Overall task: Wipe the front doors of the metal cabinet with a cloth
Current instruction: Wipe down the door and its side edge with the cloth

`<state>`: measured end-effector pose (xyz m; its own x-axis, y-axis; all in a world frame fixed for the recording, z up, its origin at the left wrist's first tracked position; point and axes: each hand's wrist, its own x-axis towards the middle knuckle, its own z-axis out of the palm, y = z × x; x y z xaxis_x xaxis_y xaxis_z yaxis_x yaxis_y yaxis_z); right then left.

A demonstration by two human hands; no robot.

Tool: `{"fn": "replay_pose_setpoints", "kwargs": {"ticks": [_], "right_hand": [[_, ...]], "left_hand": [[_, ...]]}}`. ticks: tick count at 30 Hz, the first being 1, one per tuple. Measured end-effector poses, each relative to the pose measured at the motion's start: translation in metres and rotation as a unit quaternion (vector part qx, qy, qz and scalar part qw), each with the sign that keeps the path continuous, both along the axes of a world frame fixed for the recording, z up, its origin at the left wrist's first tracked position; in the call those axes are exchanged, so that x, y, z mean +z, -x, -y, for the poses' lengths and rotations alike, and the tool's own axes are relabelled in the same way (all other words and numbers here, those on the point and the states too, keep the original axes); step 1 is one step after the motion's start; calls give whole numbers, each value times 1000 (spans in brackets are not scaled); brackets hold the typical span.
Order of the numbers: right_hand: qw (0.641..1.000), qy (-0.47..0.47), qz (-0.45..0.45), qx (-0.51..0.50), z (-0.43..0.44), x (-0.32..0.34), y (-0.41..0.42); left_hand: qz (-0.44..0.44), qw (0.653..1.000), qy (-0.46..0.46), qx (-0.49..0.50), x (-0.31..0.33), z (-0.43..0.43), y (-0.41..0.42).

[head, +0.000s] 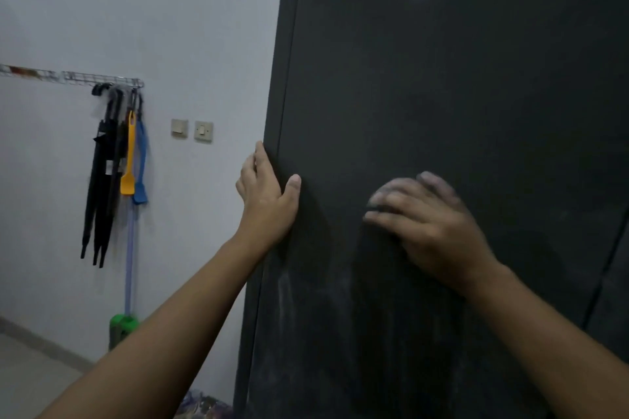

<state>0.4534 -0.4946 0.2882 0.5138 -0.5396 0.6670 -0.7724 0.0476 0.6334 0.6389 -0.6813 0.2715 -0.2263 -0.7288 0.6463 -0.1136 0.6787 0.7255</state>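
The dark metal cabinet door (459, 78) fills the right of the head view, with pale dusty streaks low down. My left hand (263, 197) rests on the cabinet's left front corner, fingers along the side and thumb on the door face. My right hand (429, 228) presses on the door at mid height, blurred by motion. Its fingers bend over a small greyish cloth (383, 197), of which only a bit shows at the fingertips. A vertical seam (604, 279) to a second door runs at the lower right.
A white wall (153, 27) stands left of the cabinet. It carries a metal hook rail (102, 78) with black umbrellas (102, 180), a yellow and a blue tool, and two wall switches (192, 129). A mop with a green base (124, 323) leans below. Patterned fabric (204, 405) lies at the cabinet's foot.
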Motion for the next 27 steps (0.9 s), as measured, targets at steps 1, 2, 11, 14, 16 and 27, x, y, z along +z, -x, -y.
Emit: {"fn": "replay_pose_setpoints", "kwargs": {"ticks": [1,2,11,14,16,27], "right_hand": [[997,62,34,-8,-10,10,8],[992,109,63,-13,-16,16,14],[997,-74,20,31,-47,-41,32],[987,-149,-67,-11,-66,-41,43],[988,-133,-79,-14,-80,-22,54],[994,42,102,3,-131,-2,92]], "left_hand": [[-2,1000,23,16,0,-4,3],[-5,999,45,25,1,-8,5],[41,973,228,6,19,-58,32],[66,959,275,-2,29,-75,45],[84,948,308,-15,32,-86,52],[101,928,359,3,32,-121,94]]}}
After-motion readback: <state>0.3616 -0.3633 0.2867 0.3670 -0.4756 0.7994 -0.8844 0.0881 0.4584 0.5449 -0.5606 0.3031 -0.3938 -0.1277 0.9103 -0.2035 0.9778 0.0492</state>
